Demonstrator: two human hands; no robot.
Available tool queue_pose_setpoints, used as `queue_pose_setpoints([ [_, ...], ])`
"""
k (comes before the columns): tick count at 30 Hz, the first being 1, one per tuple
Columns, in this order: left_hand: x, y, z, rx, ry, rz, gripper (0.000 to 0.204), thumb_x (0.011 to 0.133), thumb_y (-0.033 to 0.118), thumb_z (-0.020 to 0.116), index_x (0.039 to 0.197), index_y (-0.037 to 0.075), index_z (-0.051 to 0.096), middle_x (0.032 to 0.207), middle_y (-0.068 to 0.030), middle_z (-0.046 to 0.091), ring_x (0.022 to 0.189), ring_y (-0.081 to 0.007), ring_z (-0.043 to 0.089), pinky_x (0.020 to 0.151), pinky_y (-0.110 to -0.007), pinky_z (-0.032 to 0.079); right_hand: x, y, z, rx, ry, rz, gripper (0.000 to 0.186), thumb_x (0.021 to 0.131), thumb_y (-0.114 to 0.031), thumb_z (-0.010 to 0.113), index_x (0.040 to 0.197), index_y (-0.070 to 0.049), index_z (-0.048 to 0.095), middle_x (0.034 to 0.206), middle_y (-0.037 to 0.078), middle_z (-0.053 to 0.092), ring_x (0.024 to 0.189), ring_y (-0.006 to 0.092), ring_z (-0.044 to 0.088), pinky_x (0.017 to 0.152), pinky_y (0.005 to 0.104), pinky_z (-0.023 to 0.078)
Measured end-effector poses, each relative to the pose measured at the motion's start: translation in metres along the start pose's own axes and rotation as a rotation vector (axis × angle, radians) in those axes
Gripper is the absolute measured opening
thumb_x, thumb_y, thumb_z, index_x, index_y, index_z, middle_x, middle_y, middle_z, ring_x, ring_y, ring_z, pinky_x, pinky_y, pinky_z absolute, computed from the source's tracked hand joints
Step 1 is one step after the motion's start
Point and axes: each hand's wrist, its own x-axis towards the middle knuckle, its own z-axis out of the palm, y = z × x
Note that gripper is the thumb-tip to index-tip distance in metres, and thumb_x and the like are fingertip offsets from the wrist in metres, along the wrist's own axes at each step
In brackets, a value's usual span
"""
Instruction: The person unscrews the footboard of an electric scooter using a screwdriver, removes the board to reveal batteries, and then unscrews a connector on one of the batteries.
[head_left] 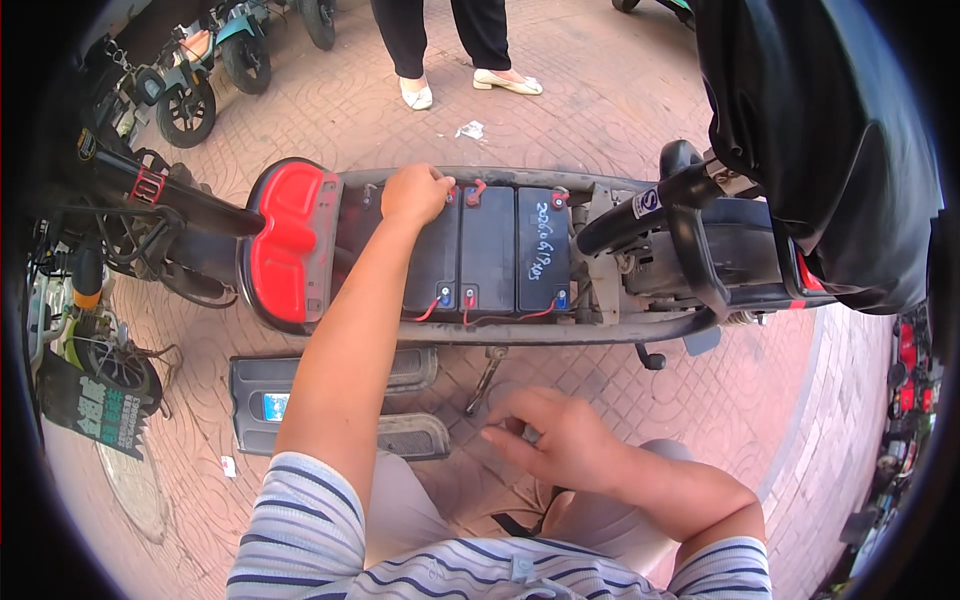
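Observation:
Several black batteries (488, 245) sit side by side in the opened floor of an electric scooter (520, 337). Red and blue terminals and short red wires (430, 308) show at their ends. My left hand (412, 197) reaches across to the far edge of one battery (432, 260), fingers pinched together by its red terminal; whatever they grip is hidden. Closer to me, above my lap, my right hand (560, 440) is raised with thumb and fingers curled toward each other. Something small and greyish shows between them, too small to name.
A black plastic floor cover (265, 370) lies on the paving before the scooter. A red plastic panel (285, 240) borders the batteries on the left, a black seat (820, 150) rises at right. A person's shoes (507, 82) stand beyond; parked scooters (185, 105) line the far left.

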Motion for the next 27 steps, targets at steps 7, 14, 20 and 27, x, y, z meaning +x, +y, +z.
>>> queue_pose_setpoints([
  [7, -0.002, 0.022, -0.028, -0.213, -0.071, -0.11, 0.028, 0.07, 0.026, 0.075, 0.083, 0.002, 0.071, 0.074, -0.0109, 0.068, 0.069, -0.0194, 0.063, 0.066, -0.032, 0.048, -0.004, -0.008, -0.018, -0.026, 0.23, -0.042, 0.012, 0.08, -0.009, 0.07, 0.088, -0.005, 0.063, 0.078, 0.009, 0.062, 0.064, 0.0214, 0.061, 0.056, 0.0306, 0.048],
  [14, 0.021, 0.041, -0.031, 0.241, 0.081, 0.285, 0.015, 0.07, 0.017, 0.068, 0.077, 0.005, 0.072, 0.081, -0.0089, 0.068, 0.081, -0.0267, 0.064, 0.072, -0.038, 0.05, 0.001, -0.011, -0.017, -0.059, 0.286, 0.013, 0.011, 0.08, -0.007, 0.071, 0.089, -0.004, 0.064, 0.079, 0.009, 0.062, 0.062, 0.0181, 0.059, 0.055, 0.0274, 0.047],
  [20, 0.034, 0.056, -0.034, 0.667, 0.192, 0.959, 0.004, 0.072, 0.011, 0.063, 0.074, 0.011, 0.067, 0.086, -0.0046, 0.06, 0.096, -0.0219, 0.057, 0.076, -0.039, 0.047, 0.013, -0.007, -0.012, -0.099, 0.258, -0.041, 0.012, 0.081, -0.008, 0.071, 0.089, -0.003, 0.063, 0.083, 0.009, 0.062, 0.064, 0.0188, 0.061, 0.055, 0.0275, 0.048],
  [27, 0.037, 0.058, -0.036, 0.67, 0.092, 1.064, 0.009, 0.075, 0.012, 0.062, 0.083, 0.012, 0.066, 0.083, -0.0058, 0.061, 0.09, -0.0224, 0.06, 0.073, -0.039, 0.047, 0.021, 0.005, -0.003, -0.09, 0.208, -0.041, 0.013, 0.082, -0.011, 0.07, 0.088, -0.003, 0.063, 0.083, 0.009, 0.063, 0.064, 0.0213, 0.061, 0.054, 0.0287, 0.049],
])
